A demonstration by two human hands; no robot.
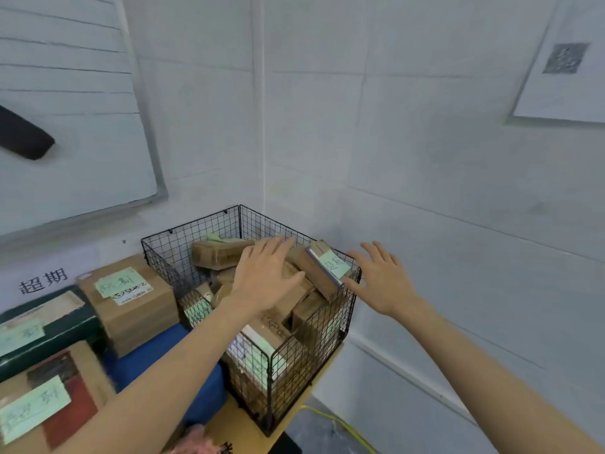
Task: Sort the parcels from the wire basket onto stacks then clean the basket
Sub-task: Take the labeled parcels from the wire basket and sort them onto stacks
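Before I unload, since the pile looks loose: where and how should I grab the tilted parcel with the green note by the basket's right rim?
Probably from above: the wire basket walls block the sides. The tilted parcel lies atop the pile, its upper end above the rim, so clamp its left and right faces between the left hand and right hand, which flank it open.

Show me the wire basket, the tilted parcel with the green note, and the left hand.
wire basket (306,371): head view, near mesh wall.
tilted parcel (336,265): head view, its labelled face.
left hand (266,277): head view, back of the hand.
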